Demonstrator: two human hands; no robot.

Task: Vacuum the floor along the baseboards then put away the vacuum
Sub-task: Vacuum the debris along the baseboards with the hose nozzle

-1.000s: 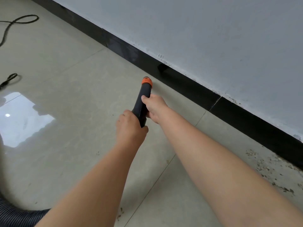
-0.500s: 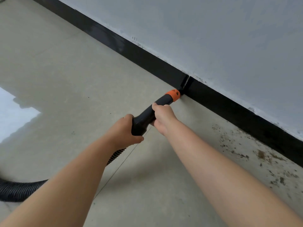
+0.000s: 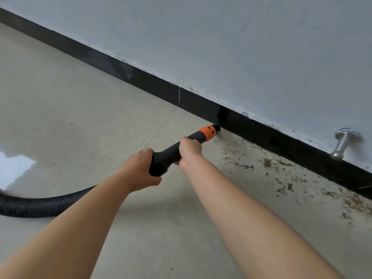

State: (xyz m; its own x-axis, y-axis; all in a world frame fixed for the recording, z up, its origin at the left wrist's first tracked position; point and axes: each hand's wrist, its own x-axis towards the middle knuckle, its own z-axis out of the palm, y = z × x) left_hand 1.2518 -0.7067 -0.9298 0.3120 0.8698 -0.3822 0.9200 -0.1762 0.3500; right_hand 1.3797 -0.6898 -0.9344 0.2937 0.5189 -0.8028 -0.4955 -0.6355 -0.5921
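Vacuum wand (image 3: 173,153): black tube, long axis running from lower left to upper right, tip aimed at the foot of the baseboard (image 3: 128,72). Orange collar (image 3: 207,133) near the tip, with small holes in it. The short black nozzle end past the collar sits right at the joint where floor (image 3: 80,117) meets baseboard; actual contact cannot be told, dark on dark.

Left hand (image 3: 138,171): fingers wrapped closed around the thick rear end of the wand. Right hand (image 3: 189,151): closed around the thinner part, just behind the orange collar. Both forearms stretched forward.

Ribbed black hose (image 3: 40,205) leaves the wand behind the left hand, curves along the floor and runs off the left edge.

Baseboard is black, crossing diagonally from upper left to lower right under a pale wall (image 3: 241,47). Brown debris (image 3: 267,164) scattered on the floor along the baseboard, to the right of the nozzle. Floor to the left of the nozzle along the baseboard looks mostly clean and open. Metal door stop (image 3: 342,144) projects from the wall above the baseboard, well to the right of the nozzle. Bright glare patch on the floor at the left edge.
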